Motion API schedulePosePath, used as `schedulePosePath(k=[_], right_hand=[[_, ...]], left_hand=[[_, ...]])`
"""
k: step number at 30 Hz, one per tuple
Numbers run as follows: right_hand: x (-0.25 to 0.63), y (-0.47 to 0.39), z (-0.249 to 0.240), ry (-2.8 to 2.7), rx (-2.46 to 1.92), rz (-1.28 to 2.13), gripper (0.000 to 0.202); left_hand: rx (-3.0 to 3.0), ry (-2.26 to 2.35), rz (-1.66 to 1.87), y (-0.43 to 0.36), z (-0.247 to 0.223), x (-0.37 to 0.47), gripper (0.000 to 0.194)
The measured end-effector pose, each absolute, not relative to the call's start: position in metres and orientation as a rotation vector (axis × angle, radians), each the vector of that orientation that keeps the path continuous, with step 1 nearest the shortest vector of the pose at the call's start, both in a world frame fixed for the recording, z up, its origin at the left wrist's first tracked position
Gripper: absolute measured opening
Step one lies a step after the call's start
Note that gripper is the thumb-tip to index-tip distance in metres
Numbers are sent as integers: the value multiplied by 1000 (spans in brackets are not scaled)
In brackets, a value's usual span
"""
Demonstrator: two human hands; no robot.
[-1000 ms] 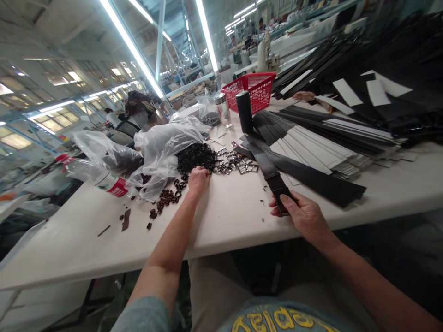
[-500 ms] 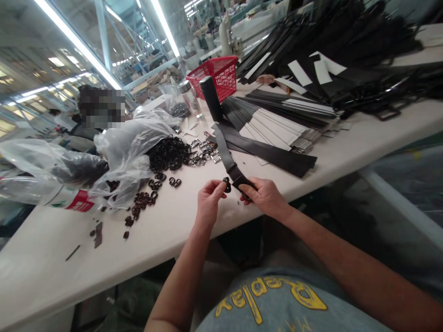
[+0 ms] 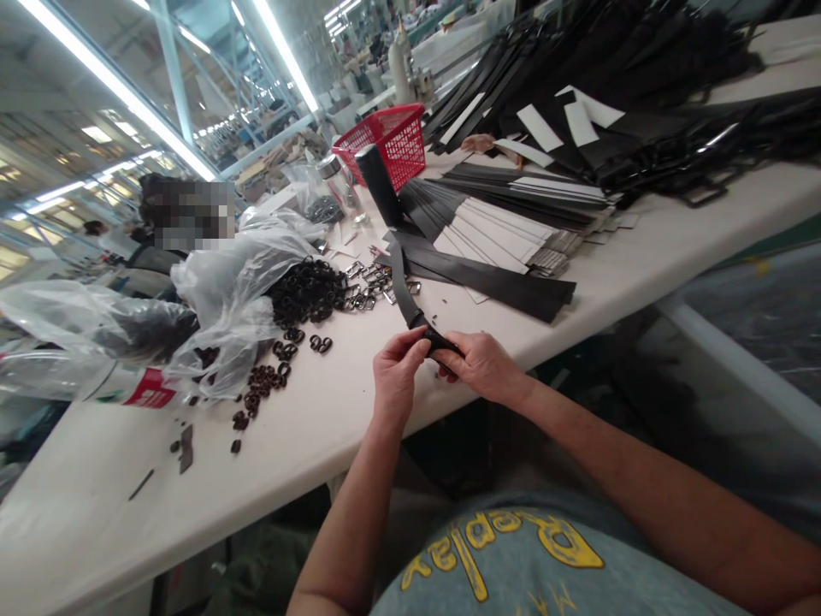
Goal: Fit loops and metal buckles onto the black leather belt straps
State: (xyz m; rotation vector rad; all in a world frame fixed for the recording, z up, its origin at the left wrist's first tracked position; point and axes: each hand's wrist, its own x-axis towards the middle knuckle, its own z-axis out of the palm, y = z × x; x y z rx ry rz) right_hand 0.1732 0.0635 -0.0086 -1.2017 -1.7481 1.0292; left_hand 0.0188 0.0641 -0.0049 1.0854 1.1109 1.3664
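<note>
One black strap (image 3: 403, 282) is held at its near end, close to the front edge of the bench (image 3: 308, 436). The left hand (image 3: 396, 368) pinches it with fingers closed; the right hand (image 3: 481, 364) grips the end from the other side (whether a small part sits under the left fingers cannot be told). Step in hand, as judged: two-handed close work at the strap end. The next move calls for a steady right grip and fine control at the left fingertips. Beyond and to the left lie metal buckles (image 3: 365, 297), a pile of black rings (image 3: 304, 291) and scattered brown loops (image 3: 260, 385). Stacked straps (image 3: 493, 231) with white ends lie farther right, near a red basket (image 3: 385, 145). Strip lights (image 3: 286, 51) run overhead.
</note>
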Motion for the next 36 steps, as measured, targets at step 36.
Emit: schedulePosePath(k=[36], right_hand=[[187,66,-1,-1860,-1037,1294,16]], left_hand=[[1559,1175,833,80,16,-25,27]])
